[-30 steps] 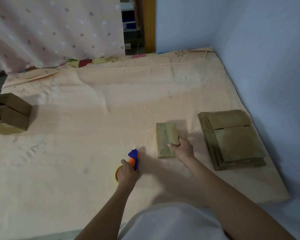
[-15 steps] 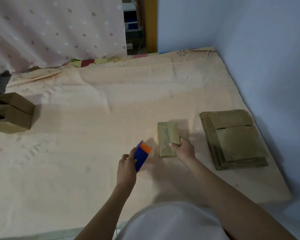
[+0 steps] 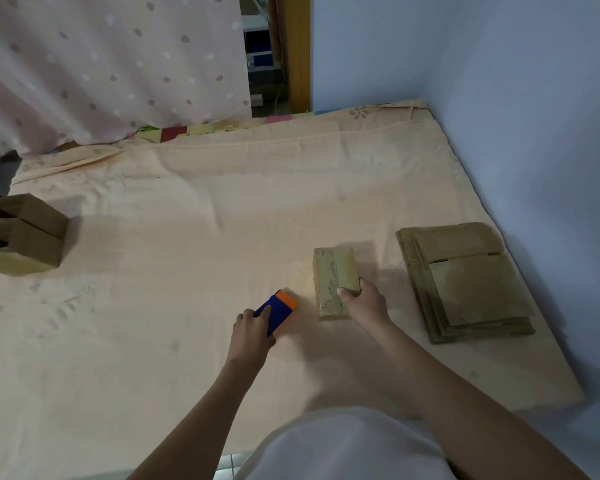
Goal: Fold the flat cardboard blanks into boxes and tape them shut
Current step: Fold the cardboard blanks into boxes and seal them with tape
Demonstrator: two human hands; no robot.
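A small folded cardboard box (image 3: 333, 278) lies on the peach bedsheet (image 3: 187, 237), a tape strip running along its top. My right hand (image 3: 362, 303) grips its near right corner, thumb on top. My left hand (image 3: 253, 329) holds a blue and orange tape dispenser (image 3: 278, 311) just left of the box, tilted, with its orange end pointing towards the box. A stack of flat cardboard blanks (image 3: 465, 282) lies to the right, close to the wall.
Finished cardboard boxes (image 3: 21, 233) stand at the far left edge. A blue wall (image 3: 534, 133) borders the bed on the right. A dotted pink curtain (image 3: 101, 64) hangs behind. My white-clad knee (image 3: 343, 445) is at the bottom.
My left hand has lifted the tape dispenser off the sheet and carried it right, towards the box. My right hand has stayed on the box.
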